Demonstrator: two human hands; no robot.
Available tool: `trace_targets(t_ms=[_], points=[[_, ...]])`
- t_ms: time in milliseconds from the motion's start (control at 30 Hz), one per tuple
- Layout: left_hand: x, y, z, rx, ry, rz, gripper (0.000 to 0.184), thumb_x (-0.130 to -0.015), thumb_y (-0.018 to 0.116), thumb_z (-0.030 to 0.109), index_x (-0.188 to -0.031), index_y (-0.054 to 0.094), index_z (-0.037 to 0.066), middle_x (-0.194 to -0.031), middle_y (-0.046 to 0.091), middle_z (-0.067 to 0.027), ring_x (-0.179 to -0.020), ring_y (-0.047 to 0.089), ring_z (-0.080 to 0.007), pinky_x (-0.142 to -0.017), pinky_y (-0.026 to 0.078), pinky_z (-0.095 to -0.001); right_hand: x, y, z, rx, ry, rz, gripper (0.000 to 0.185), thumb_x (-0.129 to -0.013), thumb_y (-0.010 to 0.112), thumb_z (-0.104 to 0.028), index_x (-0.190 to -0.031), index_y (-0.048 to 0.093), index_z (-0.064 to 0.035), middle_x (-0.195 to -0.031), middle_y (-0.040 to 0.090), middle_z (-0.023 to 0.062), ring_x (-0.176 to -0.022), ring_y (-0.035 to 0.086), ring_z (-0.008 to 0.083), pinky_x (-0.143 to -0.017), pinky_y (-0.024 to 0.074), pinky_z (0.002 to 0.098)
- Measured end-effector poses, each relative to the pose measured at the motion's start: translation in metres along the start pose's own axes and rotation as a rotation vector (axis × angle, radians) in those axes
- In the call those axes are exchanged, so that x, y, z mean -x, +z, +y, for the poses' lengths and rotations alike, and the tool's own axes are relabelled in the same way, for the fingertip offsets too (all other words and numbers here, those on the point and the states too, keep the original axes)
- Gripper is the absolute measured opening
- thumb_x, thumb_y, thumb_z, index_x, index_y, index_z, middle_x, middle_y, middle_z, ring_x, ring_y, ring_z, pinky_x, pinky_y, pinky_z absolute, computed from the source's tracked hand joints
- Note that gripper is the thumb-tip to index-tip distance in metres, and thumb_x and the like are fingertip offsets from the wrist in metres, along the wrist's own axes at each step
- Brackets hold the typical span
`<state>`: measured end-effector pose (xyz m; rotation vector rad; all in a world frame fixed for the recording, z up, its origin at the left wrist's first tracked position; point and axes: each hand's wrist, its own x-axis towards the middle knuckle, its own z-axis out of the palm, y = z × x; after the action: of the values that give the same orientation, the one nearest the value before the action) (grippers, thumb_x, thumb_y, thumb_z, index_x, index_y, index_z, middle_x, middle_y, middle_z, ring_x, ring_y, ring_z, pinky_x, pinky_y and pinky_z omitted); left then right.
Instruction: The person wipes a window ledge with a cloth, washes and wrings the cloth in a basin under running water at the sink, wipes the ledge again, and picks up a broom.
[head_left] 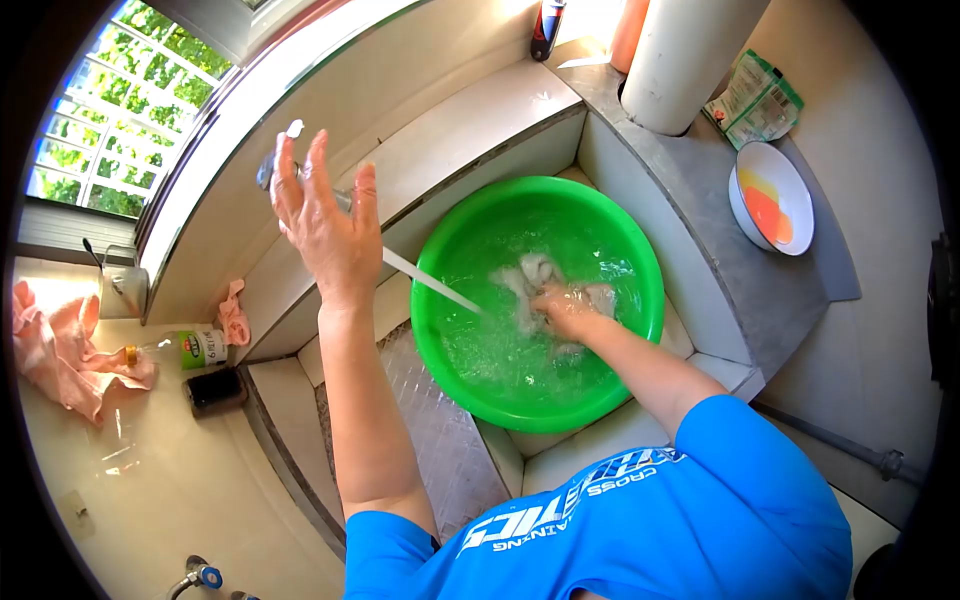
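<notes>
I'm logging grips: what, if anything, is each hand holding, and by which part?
Right hand: at the middle of the bunched cloth, grip unclear. Left hand: by the tap, hold also unclear.

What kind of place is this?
Probably a washing corner, maybe for laundry. A stream of water runs into a big green basin, the right hand is in there at a wet cloth, and a thick white pipe stands nearby.
</notes>
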<state>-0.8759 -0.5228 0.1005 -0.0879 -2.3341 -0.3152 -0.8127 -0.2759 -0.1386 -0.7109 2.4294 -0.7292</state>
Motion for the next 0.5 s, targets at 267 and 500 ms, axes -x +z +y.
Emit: trace_targets(t_ms=[267,500], points=[[0.052,-0.024,0.038,0.229,0.076,0.128,0.043,-0.078,0.061,0.003,-0.119,0.052,0.003,-0.120,0.050,-0.0150,-0.116,0.044,-0.0299,-0.098,0.034,-0.0413,0.007,0.020,-0.001,0.155,-0.010,0.191,0.027,-0.073,0.062,-0.018,-0.099,0.062,-0.0124,-0.110,0.056,0.0207,-0.100,0.055,0.0363,-0.078,0.0481,0.0439],[0.233,-0.002,0.088,0.619,-0.380,-0.647,0.085,-0.069,0.070,0.006,-0.139,0.022,0.002,-0.135,0.035,-0.0214,-0.126,0.034,-0.0355,-0.105,0.030,-0.0408,0.032,-0.015,-0.051,-0.111,0.044,0.082,0.020,-0.073,0.063,-0.023,-0.078,0.064,-0.0034,-0.074,0.062,0.0179,-0.070,0.061,0.0318,-0.066,0.0478,0.0421]])
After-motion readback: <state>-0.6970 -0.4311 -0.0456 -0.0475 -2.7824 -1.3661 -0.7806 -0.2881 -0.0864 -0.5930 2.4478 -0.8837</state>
